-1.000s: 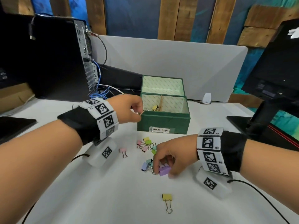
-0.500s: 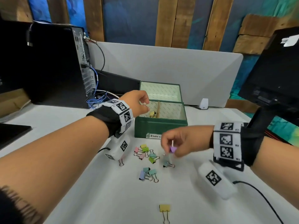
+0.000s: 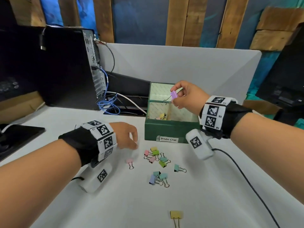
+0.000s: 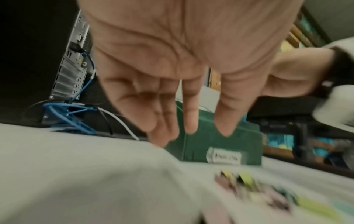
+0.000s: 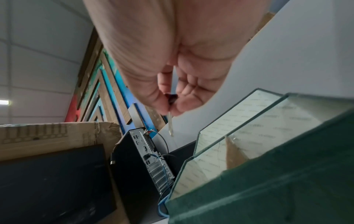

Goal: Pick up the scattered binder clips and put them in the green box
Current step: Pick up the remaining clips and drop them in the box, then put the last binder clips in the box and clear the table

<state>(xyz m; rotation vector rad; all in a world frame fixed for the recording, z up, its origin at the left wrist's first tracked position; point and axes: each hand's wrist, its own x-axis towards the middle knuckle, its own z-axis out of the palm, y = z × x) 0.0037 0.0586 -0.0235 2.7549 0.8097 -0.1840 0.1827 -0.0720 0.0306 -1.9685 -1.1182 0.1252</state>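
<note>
— Hovering left of the green box [image 3: 166, 131], what is the left hand [image 3: 127, 135] doing?
— Fingers [image 4: 189, 115] relaxed, empty, above the desk [image 3: 115, 203].
— And the right hand [image 3: 185, 96]?
— Pinching a purple binder clip [image 3: 173, 94] above the box; loose binder clips [image 3: 158, 163] lie before the box.

Green box [image 3: 166, 131] open-topped — upright lid [image 3: 160, 91] behind.

In the left wrist view, the pastel binder clips [image 4: 268, 195] at lower right smear into coloured streaks. The white paper label [image 4: 225, 156] on the green box is unreadable there. The yellow binder clip's [image 3: 176, 215] wire handles run off the head view's bottom edge.
</note>
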